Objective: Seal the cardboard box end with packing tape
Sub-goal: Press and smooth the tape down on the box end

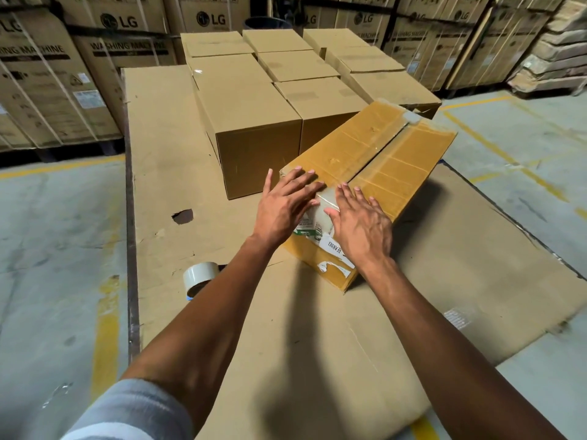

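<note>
A yellow-brown cardboard box [386, 160] lies at an angle on flattened cardboard sheets, with clear tape along its top seam. My left hand [284, 206] rests flat on the near top corner, fingers spread. My right hand [360, 222] lies flat over the near end, pressing where the tape [327, 198] folds over the edge. A torn white label [330, 246] shows below my hands. A roll of packing tape [200, 277] lies on the cardboard to the left, partly hidden by my left forearm.
Several plain brown boxes [251, 122] stand in rows just behind the yellow box. Flattened cardboard [165, 154] covers the concrete floor [54, 233]. Tall strapped washing-machine cartons [47, 74] line the back and left. Stacked sheets [559, 55] sit at the far right.
</note>
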`<action>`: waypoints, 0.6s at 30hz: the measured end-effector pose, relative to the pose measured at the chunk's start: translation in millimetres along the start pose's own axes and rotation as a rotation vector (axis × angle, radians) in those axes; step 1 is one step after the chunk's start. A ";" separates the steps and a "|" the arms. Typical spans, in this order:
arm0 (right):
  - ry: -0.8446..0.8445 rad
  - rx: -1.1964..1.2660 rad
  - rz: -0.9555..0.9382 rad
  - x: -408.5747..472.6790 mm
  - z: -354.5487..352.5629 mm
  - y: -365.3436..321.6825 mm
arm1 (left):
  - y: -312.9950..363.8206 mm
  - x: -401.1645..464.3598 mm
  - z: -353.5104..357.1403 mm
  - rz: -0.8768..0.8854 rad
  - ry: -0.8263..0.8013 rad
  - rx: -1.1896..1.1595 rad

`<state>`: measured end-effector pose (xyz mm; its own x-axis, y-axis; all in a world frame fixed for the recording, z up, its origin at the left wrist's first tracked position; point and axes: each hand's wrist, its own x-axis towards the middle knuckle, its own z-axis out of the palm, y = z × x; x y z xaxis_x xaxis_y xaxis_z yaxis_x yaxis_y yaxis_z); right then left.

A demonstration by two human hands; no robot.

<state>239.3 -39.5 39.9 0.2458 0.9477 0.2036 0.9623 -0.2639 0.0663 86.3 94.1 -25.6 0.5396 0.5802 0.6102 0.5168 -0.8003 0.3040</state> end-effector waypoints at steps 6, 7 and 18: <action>-0.033 -0.035 -0.080 -3.5 -1.1 6.6 | -9.3 -4.0 -8.8 0.090 -0.094 0.062; -0.024 -0.018 -0.080 -3.2 -1.6 7.5 | -7.3 -2.4 -10.0 0.077 -0.092 0.037; -0.017 -0.040 -0.052 -4.6 1.4 2.7 | -3.5 -7.8 -2.0 0.042 -0.049 0.033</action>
<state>240.9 -44.3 37.8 0.1974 0.9632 0.1824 0.9686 -0.2203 0.1151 78.9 92.0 -30.0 0.5928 0.5538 0.5847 0.5142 -0.8191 0.2544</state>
